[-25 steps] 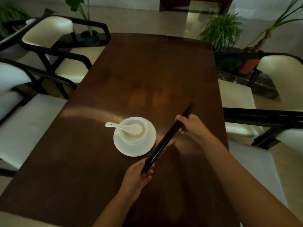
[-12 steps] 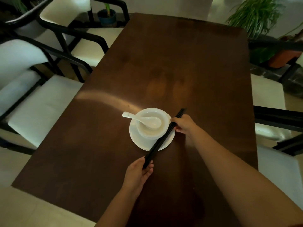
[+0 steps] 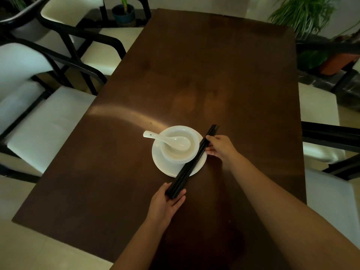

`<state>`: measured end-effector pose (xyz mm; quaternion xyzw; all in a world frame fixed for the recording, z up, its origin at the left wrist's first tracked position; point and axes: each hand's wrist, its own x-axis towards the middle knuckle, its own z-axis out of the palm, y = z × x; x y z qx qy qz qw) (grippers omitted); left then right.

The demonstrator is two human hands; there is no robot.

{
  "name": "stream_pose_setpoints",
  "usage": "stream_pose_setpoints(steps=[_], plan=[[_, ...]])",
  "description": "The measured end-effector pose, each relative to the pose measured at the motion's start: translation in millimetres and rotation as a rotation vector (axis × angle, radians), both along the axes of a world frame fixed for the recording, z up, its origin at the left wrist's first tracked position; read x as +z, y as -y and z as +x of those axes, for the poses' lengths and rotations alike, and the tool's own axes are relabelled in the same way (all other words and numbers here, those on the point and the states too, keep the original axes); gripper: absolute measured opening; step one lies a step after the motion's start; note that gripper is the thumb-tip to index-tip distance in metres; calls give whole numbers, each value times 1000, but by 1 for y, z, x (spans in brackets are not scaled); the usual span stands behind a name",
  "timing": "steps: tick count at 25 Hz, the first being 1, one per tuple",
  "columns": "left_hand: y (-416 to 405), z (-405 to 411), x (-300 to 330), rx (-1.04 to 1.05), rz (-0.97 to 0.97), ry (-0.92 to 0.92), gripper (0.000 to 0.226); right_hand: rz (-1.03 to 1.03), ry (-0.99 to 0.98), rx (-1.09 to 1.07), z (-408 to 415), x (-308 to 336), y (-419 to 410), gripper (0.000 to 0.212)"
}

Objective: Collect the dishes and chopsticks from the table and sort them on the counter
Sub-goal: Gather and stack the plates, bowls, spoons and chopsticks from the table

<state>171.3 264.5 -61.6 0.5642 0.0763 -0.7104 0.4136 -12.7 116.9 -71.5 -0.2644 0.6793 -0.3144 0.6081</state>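
Item: chopsticks [image 3: 191, 162], black, a bundle of several, held slantwise across the near-right edge of the plate [image 3: 165, 168]. Item: plate, white, on the dark worktop [image 3: 214, 65], taken here as the landmark. Item: bowl [image 3: 180, 146], white, seated on the plate. Item: spoon [image 3: 167, 139], white, scoop in the bowl, handle reaching out past the plate's far-left side. Holding: my left hand [image 3: 167, 201], just near of the plate, has its fingers curled round the bundle's near end; my right hand [image 3: 219, 147], just right of the plate, pinches the bundle toward its far end, whose tips stick out beyond my fingers. Whether the bundle touches the plate rim or hangs just above it I cannot tell; it runs close beside the bowl. Risks, as I judge them: the sticks are loose in the bundle, so a slack pinch at either end could let one slide out and roll across the worktop; laid on the rim at this slant they have little to stop them rolling off once I let go; a nudge against the bowl could shift it on the plate and tip the spoon out by its overhanging handle. Carrying the whole stack to the counter would make each of these worse. Surroundings: white-cushioned chairs [image 3: 39, 121] left and right of the plate, potted plants [image 3: 303, 16] beyond it.
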Motion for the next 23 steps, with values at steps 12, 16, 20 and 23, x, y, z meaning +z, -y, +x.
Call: stream_pose_setpoints(steps=[12, 16, 20, 23], plan=[[-2, 13, 0, -154, 65, 119, 35, 69, 22, 18, 7, 3, -55, 16], [19, 72, 8, -278, -43, 651, 36, 122, 93, 20, 14, 4, -76, 28], [78, 121, 19, -667, -323, 1070, 29, 109, 81, -33, 20, 8, -78, 44], [122, 121, 21, -949, -554, 1229, 37, 52, -64, -36, 24, 4, -77, 53]])
